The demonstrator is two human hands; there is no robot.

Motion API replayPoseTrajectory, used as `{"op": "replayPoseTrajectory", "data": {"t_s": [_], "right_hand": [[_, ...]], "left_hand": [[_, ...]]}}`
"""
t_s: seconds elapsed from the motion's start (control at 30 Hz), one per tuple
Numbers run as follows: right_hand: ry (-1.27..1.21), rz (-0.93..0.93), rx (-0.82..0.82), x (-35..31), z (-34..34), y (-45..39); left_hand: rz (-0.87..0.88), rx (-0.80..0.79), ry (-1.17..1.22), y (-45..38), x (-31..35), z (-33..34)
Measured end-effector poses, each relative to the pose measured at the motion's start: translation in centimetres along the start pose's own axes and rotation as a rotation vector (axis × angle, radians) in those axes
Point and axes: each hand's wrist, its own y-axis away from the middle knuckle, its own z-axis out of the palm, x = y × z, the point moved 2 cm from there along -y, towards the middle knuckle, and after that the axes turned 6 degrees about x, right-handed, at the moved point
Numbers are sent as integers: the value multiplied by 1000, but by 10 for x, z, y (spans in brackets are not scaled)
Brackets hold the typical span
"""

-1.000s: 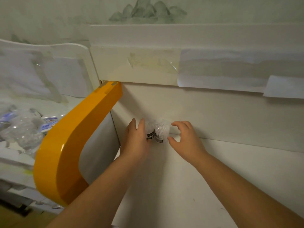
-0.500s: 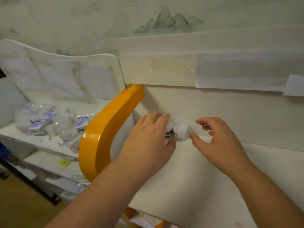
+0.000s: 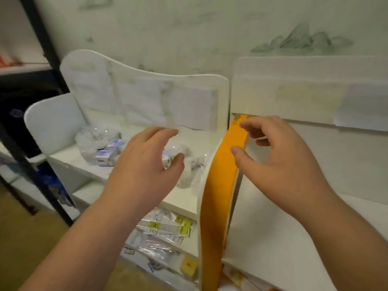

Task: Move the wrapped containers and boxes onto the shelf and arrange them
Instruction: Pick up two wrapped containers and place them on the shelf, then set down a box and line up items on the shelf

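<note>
Both hands have come away empty from the two wrapped containers left at the far corner of the right shelf (image 3: 294,227), now out of sight, the left hand (image 3: 144,164) and right hand (image 3: 279,162) loosely spread, swinging toward the wrapped boxes (image 3: 105,152) on the left shelf (image 3: 180,198), probably the next pickup.

A bright orange curved panel (image 3: 218,185) divides two white shelves (image 3: 184,198). Clear-wrapped white and blue boxes (image 3: 107,154) lie far left. Pale wallpaper (image 3: 189,28) shows faint green mountains.
</note>
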Motion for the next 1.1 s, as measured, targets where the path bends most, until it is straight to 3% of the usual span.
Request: {"op": "replayPoseTrajectory", "data": {"t_s": [0.2,0.4,0.77,1.1], "right_hand": [[8,-17,-51,-73,94,-13],[83,23,-96,-100,195,-22],[31,128,-271,-93,359,-55],[-114,105,-340,-95,466,-112]], "left_hand": [[-82,-28,-49,-6,-127,-28],[-100,-99,-62,-12,-224,-34],[-163,-161,-78,-54,-330,-13],[-261,-126,-211,-109,-413,-4]]}}
